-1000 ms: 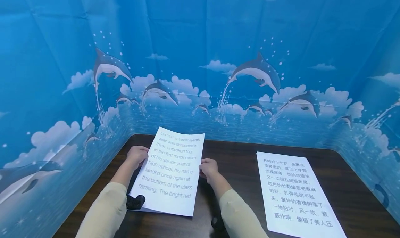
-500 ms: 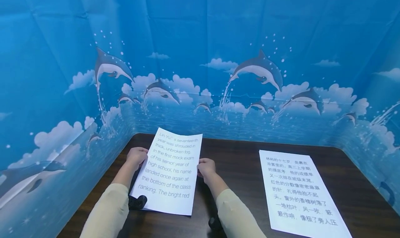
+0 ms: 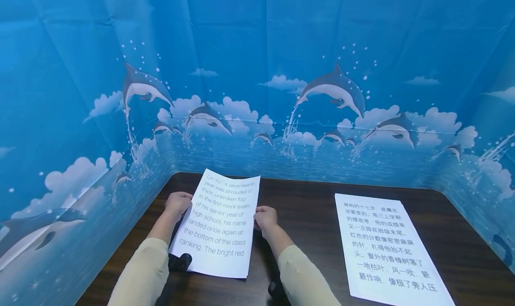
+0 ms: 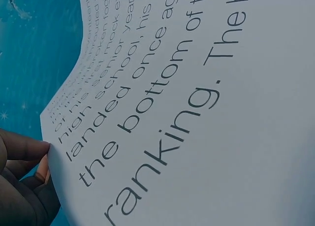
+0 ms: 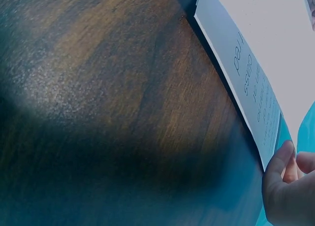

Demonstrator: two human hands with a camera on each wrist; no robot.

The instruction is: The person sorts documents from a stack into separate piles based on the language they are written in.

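A white sheet of paper [image 3: 219, 225] printed with large English text stands tilted up from the dark table, bowed between both hands. The left hand [image 3: 177, 205] pinches its left edge about halfway up; in the left wrist view, the left hand's thumb and fingers [image 4: 22, 186] meet at the paper's edge. On the opposite side, the right hand [image 3: 266, 217] pinches the right edge. The right wrist view has the right hand [image 5: 290, 186] at a corner of the curved paper [image 5: 285, 48], with a lower layer showing printed lines beneath. How many sheets are held, I cannot tell.
To the right, a sheet with Chinese text [image 3: 386, 252] lies flat on the dark wooden table [image 3: 299, 234]. A blue dolphin-print curtain [image 3: 257, 73] encloses the table's back and sides. Black wrist devices sit by each forearm, the left one [image 3: 180, 262] overlapping the paper's lower left.
The held paper's top edge has dipped slightly and its upper part bows more. Both hands keep their grip on the edges. The view has shifted a little.
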